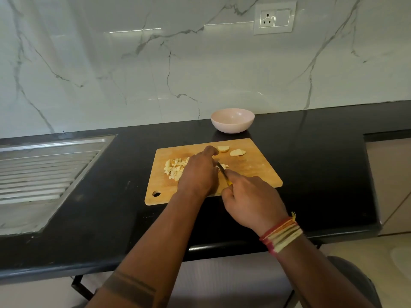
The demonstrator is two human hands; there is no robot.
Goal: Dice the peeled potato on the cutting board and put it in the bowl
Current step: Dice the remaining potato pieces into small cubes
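The pale, wet-cut potato piece (223, 166) lies mid-way along the rectangular wooden cutting board (255, 172), beside a heap of small pale dice (174, 168); expect it firm but slippery, so pin it from above near the blade; your left hand (200, 172) curls over it, fingertips hidden; your right hand (249, 198) is closed round the yellow-handled knife (223, 172); two larger chunks (231, 150) wait near the empty pink bowl (232, 120).

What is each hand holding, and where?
The right hand grips a knife by its handle. The left hand presses a potato piece from above.
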